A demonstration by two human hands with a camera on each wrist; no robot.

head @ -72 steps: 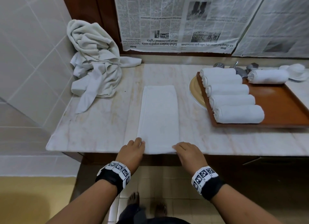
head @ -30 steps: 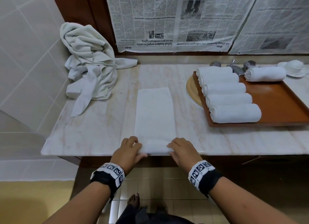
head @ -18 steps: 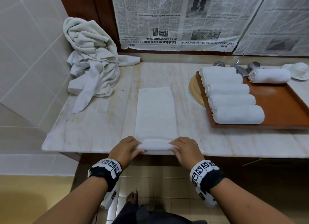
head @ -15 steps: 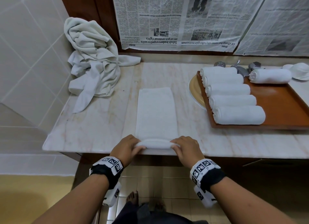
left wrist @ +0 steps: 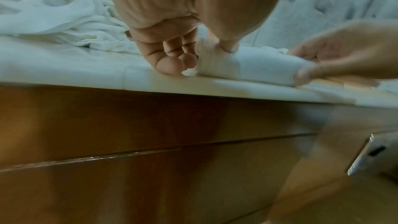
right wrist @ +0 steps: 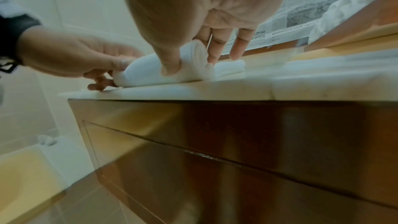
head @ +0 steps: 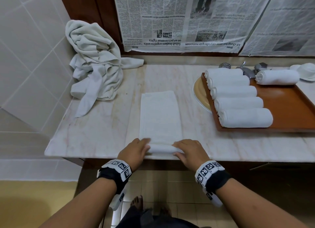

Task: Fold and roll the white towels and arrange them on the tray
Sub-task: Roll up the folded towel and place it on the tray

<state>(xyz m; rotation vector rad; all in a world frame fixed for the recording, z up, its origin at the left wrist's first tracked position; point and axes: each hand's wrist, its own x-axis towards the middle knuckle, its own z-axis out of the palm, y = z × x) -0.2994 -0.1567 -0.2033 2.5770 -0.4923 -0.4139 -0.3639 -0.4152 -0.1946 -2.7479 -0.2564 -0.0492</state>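
Roll [head: 160, 148] at 6 o'clock of the folded towel [head: 160, 115], flat a moment ago, now thickens under left hand [head: 134, 150] and right hand [head: 189, 151], both curled on it — rolling well begun.

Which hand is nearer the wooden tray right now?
Right. The right hand grips the roll's tray-side end; the left hand grips its far end, away from the wooden tray.

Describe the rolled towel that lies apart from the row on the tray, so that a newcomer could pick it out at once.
Start at the brown wooden tray at the right of the marble counter. Five rolled towels lie side by side along the tray's left part. The odd one lies alone at the far edge, right of the row's farthest roll, beside the metal tap.
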